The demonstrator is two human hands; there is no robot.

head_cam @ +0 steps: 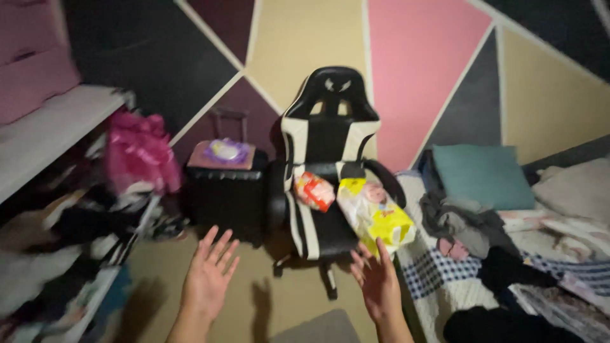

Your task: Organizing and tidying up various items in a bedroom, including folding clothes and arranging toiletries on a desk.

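Fingers spread, both hands (210,276) (378,279) reach toward chair (327,136).

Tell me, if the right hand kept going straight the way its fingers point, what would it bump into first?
Most likely the yellow plastic package lying on the black-and-white chair. The right hand, open, has fingertips just below the package's lower edge, though depth is hard to judge.

A big, soft yellow and white plastic package (375,216) leans on the right side of the black and white chair seat. Just left of it, touching, lies a smaller orange and white packet (314,191). Farther left, a flat purple-tinted clear pack (225,151) rests atop the black suitcase.
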